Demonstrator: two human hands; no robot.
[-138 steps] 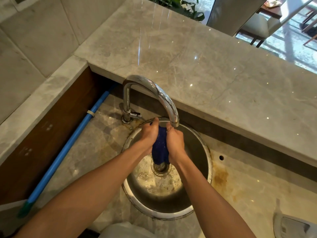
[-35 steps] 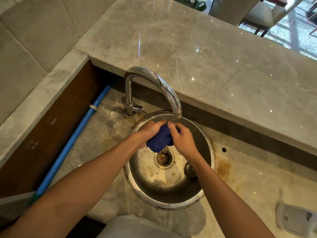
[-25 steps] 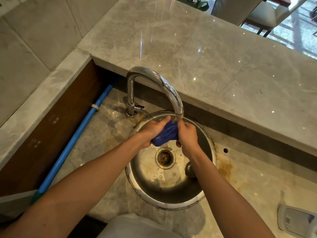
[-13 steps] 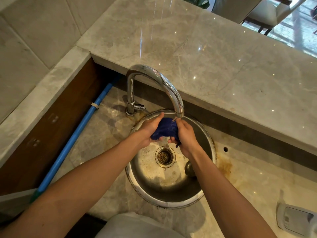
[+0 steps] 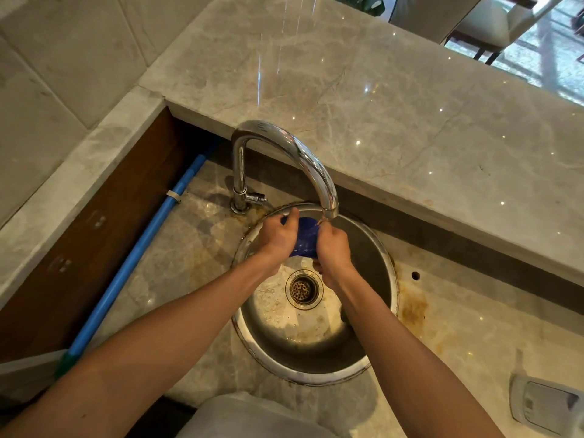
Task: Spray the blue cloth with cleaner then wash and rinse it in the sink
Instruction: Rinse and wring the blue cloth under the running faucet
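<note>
Gripping the blue cloth [image 5: 304, 240], both hands' fingers [image 5: 292, 216] squeeze beneath the faucet [image 5: 311, 165].

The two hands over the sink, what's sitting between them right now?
In the head view, the bunched blue cloth lies between the left hand and right hand; both grip it under the faucet spout.

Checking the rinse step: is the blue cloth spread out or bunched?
Bunched: the blue cloth is wadded between the left hand and right hand.
</note>
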